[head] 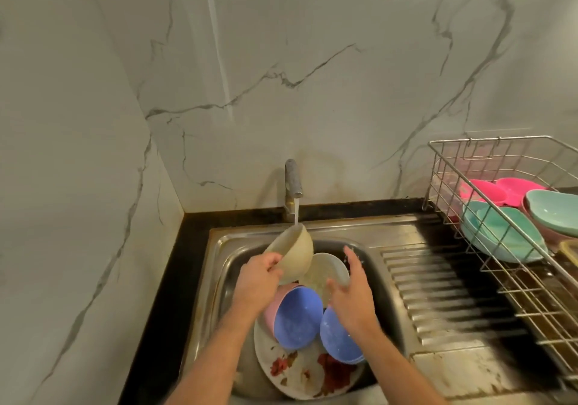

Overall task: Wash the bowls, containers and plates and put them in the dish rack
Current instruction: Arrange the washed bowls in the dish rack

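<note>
A tap [292,185] stands at the sink's [369,267] back edge, water running from its spout. A ribbed steel drainboard [438,304] lies along the sink's right side. A black counter [165,295] borders the left edge. Veined marble walls [281,76] rise behind.

The head camera looks steeply down, close over the sink [219,248], toward the marble wall [281,60].
</note>
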